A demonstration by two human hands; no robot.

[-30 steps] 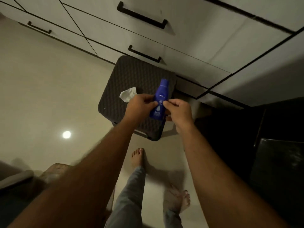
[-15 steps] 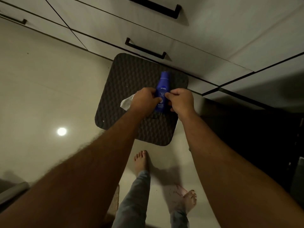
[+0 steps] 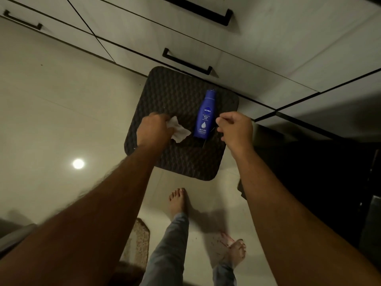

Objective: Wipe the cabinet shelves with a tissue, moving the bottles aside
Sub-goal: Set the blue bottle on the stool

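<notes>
Darkness swallows the right side of the frame, and I cannot make out what stands there. Cabinet drawers [image 3: 257, 44] across the top are cut off by the frame edge. My left hand [image 3: 153, 129] is clenched around a white tissue [image 3: 179, 131], part of which is hidden inside the fist. My right hand [image 3: 237, 127] hangs loosely curled and holds nothing, just right of the blue bottle [image 3: 205, 115]. That bottle lies on a dark woven stool [image 3: 165, 93] at centre frame, label up, touching neither hand. I cannot see its contents.
</notes>
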